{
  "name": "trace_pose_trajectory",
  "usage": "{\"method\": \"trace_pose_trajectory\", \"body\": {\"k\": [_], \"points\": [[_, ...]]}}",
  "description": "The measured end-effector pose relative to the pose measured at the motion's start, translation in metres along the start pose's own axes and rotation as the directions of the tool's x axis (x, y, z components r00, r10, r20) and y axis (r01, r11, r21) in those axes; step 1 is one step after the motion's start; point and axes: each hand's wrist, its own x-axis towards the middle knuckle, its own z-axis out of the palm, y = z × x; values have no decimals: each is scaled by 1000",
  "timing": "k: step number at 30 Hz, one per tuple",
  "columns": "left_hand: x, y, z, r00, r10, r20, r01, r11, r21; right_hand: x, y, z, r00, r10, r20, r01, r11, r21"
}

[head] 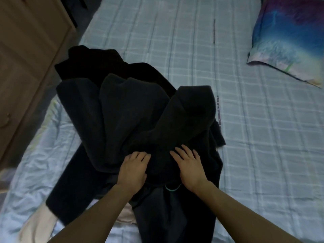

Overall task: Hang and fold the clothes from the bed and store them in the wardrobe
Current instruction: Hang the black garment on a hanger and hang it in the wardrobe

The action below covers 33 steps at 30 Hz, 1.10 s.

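At nine to ten o'clock we see the brown wooden wardrobe [26,67] along the left edge, with a curved handle [6,120] low on its front. At seven o'clock a pale garment [39,223] lies on the bed, partly tucked under the near edge of the dark heap.

In the middle we find the pile of dark clothes [126,111], black and charcoal pieces crumpled over each other on the bed, reaching from eleven o'clock down to six. We cannot tell how many garments it holds.

Just left of six o'clock the left hand [134,170] rests palm down on the near part of the top charcoal garment. Its fingers [142,156] lie close together and only lightly bent, pressing the cloth rather than gripping it, as far as we can tell. Just beside it, toward five o'clock, the right hand [189,165] lies flat on the same garment, fingers [185,149] straight and spread wide. Between the wrists a thin teal loop [172,189] shows at the garment's edge.

From one to four o'clock the pale blue checked sheet [263,137] covers the bed. At two o'clock a pillow [291,37], printed in blue, purple and white, lies well apart from the pile.
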Motion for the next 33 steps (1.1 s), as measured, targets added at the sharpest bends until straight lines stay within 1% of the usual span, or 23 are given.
{"method": "trace_pose_trajectory", "body": {"k": [5, 9, 13, 15, 18, 21, 25, 27, 30, 31, 33], "points": [[14, -5, 14, 990, 91, -105, -81, 992, 97, 22, -3, 15, 990, 6, -143, -8, 1000, -18], [10, -3, 13, 978, 127, -167, -113, 989, 92, 33, -7, 7, 989, 16, -145, -21, 999, -36], [1, -4, 4, 962, 157, -225, -145, 987, 70, 30, -10, -4, 993, -2, -119, -11, 995, -101], [-5, -4, -7, 955, 170, -243, -160, 985, 62, 26, -10, -11, 992, -10, -122, -2, 996, -94], [-16, -3, -29, 941, 191, -279, -183, 982, 54, 14, -9, -25, 986, -29, -166, 17, 997, -71], [-24, -3, -56, 914, 226, -337, -219, 974, 59, -1, -8, -43, 972, -41, -231, 37, 999, -24], [-33, -2, -97, 873, 258, -413, -244, 966, 88, -16, -11, -70, 955, -16, -296, 31, 998, 48], [-37, -4, -118, 846, 283, -453, -258, 959, 117, -22, -14, -89, 957, -6, -290, 38, 994, 104], [-47, -10, -152, 813, 311, -492, -281, 950, 136, -35, -20, -133, 979, -64, -194, 101, 977, 185], [-52, -12, -163, 801, 319, -506, -292, 947, 135, -40, -22, -149, 982, -94, -163, 123, 975, 182], [-63, -17, -186, 783, 327, -529, -309, 943, 125, -52, -31, -177, 978, -132, -162, 158, 975, 156]]}}
